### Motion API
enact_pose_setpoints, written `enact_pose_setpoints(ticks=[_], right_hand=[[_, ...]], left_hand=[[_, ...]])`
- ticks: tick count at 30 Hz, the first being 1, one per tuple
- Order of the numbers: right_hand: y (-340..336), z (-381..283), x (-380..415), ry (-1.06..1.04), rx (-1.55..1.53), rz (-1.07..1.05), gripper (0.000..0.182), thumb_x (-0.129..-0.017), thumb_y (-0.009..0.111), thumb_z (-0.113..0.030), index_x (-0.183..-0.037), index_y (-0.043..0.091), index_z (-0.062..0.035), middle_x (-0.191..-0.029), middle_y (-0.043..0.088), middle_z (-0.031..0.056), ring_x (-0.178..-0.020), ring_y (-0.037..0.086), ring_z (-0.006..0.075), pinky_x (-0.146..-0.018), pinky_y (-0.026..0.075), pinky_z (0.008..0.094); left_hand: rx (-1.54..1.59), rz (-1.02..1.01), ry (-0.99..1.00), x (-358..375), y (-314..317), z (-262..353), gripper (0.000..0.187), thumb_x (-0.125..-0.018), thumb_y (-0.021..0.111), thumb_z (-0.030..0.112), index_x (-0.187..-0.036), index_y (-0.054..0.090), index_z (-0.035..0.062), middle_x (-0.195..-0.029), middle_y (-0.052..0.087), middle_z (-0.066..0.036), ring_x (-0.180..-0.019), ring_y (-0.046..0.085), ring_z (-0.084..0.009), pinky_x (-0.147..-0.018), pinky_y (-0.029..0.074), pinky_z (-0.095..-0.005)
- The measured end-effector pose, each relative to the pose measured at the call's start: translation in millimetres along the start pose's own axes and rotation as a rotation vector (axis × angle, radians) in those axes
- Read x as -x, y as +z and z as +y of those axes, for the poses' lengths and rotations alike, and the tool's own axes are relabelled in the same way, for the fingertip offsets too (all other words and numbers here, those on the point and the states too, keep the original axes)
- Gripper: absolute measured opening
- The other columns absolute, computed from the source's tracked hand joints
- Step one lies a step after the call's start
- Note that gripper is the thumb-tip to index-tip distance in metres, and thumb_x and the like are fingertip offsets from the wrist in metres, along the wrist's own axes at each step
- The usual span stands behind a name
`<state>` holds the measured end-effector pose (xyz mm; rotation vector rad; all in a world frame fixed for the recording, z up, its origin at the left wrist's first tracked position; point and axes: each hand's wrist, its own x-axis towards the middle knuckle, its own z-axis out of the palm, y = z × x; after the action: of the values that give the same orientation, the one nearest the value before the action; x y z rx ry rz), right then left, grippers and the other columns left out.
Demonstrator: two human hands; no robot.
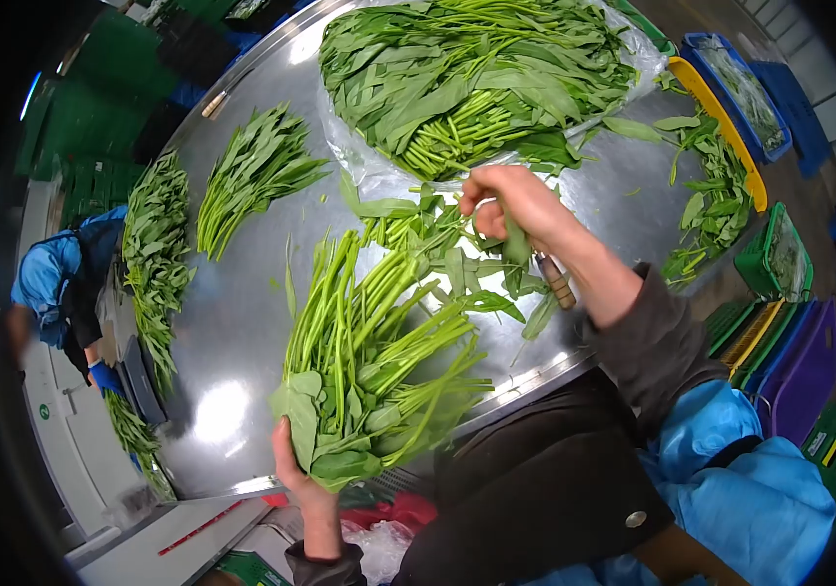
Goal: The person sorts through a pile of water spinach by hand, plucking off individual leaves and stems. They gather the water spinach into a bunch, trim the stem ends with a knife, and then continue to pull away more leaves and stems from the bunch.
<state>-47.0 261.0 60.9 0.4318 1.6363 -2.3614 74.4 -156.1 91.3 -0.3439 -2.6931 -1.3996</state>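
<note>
My left hand [302,481] is wrapped around the leafy end of a bunch of water spinach [349,342], its pale green stems fanning up and to the right near the table's front edge. My right hand [511,205] is curled with the fingers pinched, and a green leaf [515,244] hangs from it. Just below that hand lies a wooden-handled knife [557,283], its blade hidden among the leaves. Loose leaves and stems [457,264] are scattered between both hands. Beyond my right hand, a large heap of water spinach [476,68] rests on clear plastic [344,146].
The metal table [242,322] carries a smaller bunch [257,171] and a long row of greens [156,254] on the left. Another knife [214,104] lies at the far edge. A co-worker [56,278] stands left. Crates [774,254] and a yellow-edged tray [721,127] are right.
</note>
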Motion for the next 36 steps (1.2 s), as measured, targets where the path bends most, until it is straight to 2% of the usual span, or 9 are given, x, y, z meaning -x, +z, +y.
enact_pose_setpoints(ticks=[2, 3, 5, 7, 10, 21, 29, 31, 36], right_hand=[[-9.8, 36.2, -0.9, -0.628, 1.473, 0.381, 0.040, -0.092, 0.050, -0.035, -0.101, 0.062, 0.0021, -0.084, 0.065, 0.0146, -0.068, 0.063, 0.0265, -0.064, 0.050, 0.0365], [0.9, 22.9, 10.0, -0.628, 1.475, 0.384, 0.040, -0.092, 0.050, -0.035, -0.101, 0.062, 0.0021, -0.084, 0.065, 0.0146, -0.068, 0.063, 0.0265, -0.064, 0.050, 0.0365], [29.5, -0.8, 28.3, -0.022, 0.939, -0.300, 0.051, -0.090, 0.054, -0.043, -0.110, 0.062, 0.0025, -0.101, 0.064, 0.0190, -0.091, 0.062, 0.0342, -0.082, 0.048, 0.0402], [61.9, 24.1, 30.6, -0.139, 1.183, -0.469, 0.060, -0.087, 0.051, -0.056, -0.105, 0.067, -0.0012, -0.092, 0.065, 0.0233, -0.086, 0.062, 0.0365, -0.081, 0.049, 0.0430], [94.5, 67.8, 21.7, -0.717, 1.204, -0.102, 0.054, -0.087, 0.054, -0.051, -0.110, 0.064, -0.0032, -0.099, 0.063, 0.0233, -0.087, 0.062, 0.0375, -0.083, 0.049, 0.0425], [113.8, 66.3, 28.8, -0.079, 0.280, -0.383, 0.028, -0.088, 0.059, -0.020, -0.108, 0.063, -0.0013, -0.095, 0.066, 0.0078, -0.091, 0.061, 0.0148, -0.082, 0.047, 0.0304], [107.1, 52.3, 38.9, 0.340, -0.439, -0.230, 0.025, -0.094, 0.041, -0.020, -0.096, 0.059, -0.0023, -0.087, 0.062, 0.0108, -0.070, 0.062, 0.0224, -0.071, 0.052, 0.0344], [93.1, 42.0, 28.7, 0.443, -0.670, 0.130, 0.026, -0.092, 0.041, -0.025, -0.082, 0.059, -0.0096, -0.070, 0.056, 0.0059, -0.059, 0.056, 0.0193, -0.059, 0.048, 0.0348], [-12.7, 23.5, -10.1, 0.111, -1.077, -0.268, 0.036, -0.091, 0.035, -0.036, -0.062, 0.042, -0.0160, -0.049, 0.024, -0.0060, -0.039, 0.021, 0.0088, -0.036, 0.020, 0.0262]], left_hand=[[0.007, 0.010, 0.019, 1.0, 2.3, -0.7, 0.063, -0.082, 0.065, 0.004, -0.138, 0.036, 0.0013, -0.133, 0.046, -0.017, -0.116, 0.051, -0.0261, -0.101, 0.041, -0.0390], [0.009, 0.009, 0.021, 0.4, 4.4, 0.7, 0.063, -0.082, 0.065, 0.004, -0.138, 0.036, 0.0013, -0.133, 0.046, -0.017, -0.116, 0.051, -0.0261, -0.101, 0.041, -0.0390], [0.039, 0.013, 0.028, -1.1, 8.2, 7.1, 0.065, -0.082, 0.066, 0.005, -0.139, 0.035, 0.0012, -0.134, 0.046, -0.017, -0.117, 0.051, -0.0266, -0.101, 0.040, -0.0395], [0.019, -0.005, 0.003, -4.9, 9.5, 12.2, 0.066, -0.081, 0.067, 0.006, -0.139, 0.035, 0.0011, -0.134, 0.046, -0.017, -0.117, 0.051, -0.0267, -0.101, 0.041, -0.0395], [0.034, -0.023, -0.009, -11.8, 14.1, 13.7, 0.065, -0.082, 0.067, 0.005, -0.138, 0.035, 0.0008, -0.133, 0.046, -0.018, -0.116, 0.052, -0.0271, -0.099, 0.042, -0.0397], [-0.142, -0.025, 0.162, -13.0, 9.7, 6.4, 0.068, -0.080, 0.068, 0.004, -0.139, 0.033, 0.0002, -0.133, 0.046, -0.019, -0.116, 0.052, -0.0278, -0.099, 0.043, -0.0406], [-0.039, -0.056, 0.026, -15.2, 6.8, 3.4, 0.079, -0.077, 0.070, 0.003, -0.142, 0.025, 0.0017, -0.136, 0.044, -0.021, -0.118, 0.051, -0.0286, -0.100, 0.042, -0.0400], [-0.029, -0.055, 0.031, -14.8, 5.2, 3.0, 0.079, -0.078, 0.070, 0.003, -0.142, 0.025, 0.0017, -0.136, 0.044, -0.020, -0.118, 0.051, -0.0283, -0.100, 0.042, -0.0397], [0.092, 0.032, -0.146, -15.2, 1.3, 18.4, 0.074, -0.082, 0.066, 0.006, -0.143, 0.025, 0.0015, -0.133, 0.047, -0.019, -0.115, 0.053, -0.0253, -0.099, 0.042, -0.0366]])
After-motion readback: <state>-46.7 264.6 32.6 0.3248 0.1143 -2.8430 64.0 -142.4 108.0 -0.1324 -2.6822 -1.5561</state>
